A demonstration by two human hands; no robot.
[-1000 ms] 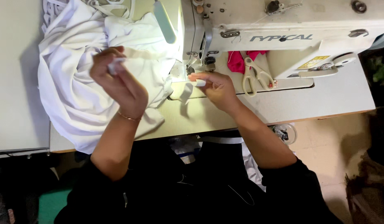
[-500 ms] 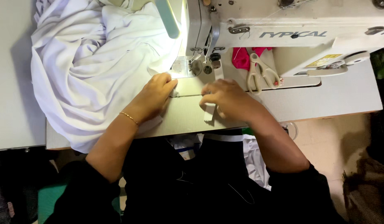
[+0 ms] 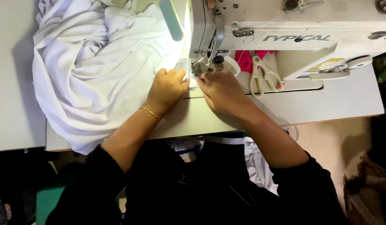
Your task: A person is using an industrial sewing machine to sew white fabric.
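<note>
Hands: left hand flat pressing white fabric; right hand pinching fabric edge at needle.

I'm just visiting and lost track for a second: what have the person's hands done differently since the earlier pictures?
The left hand, which was raised over the heap of white cloth pinching a small pale piece, has come down flat beside the needle. The right hand slid up from the table edge to the presser foot of the sewing machine. Whether either hand grips anything is hidden. The scissors and pink cloth stayed put.

White cloth (bunched, rumpled) left of needle, edge under it.
</note>
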